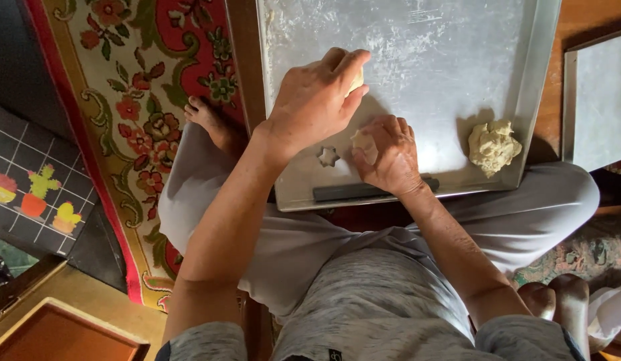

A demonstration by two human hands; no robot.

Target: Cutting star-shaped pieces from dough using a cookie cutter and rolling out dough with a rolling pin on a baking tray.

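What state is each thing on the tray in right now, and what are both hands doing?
Left hand: raised over the tray, fingers closed on a small dough piece.
Right hand: resting on the tray, pinching another bit of dough.
Dough lump: loose, rough, untouched near the tray's right rim.
Star cutter: lying flat, unheld.
Metal tray: floured, resting on the lap.

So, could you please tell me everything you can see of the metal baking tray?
The metal baking tray is a large, shallow, silvery sheet with a raised rim, its surface dulled by floury smears. It lies flat before the seated person. On it rest a star-shaped cutter, a dough lump and both hands, the left hand and right hand.
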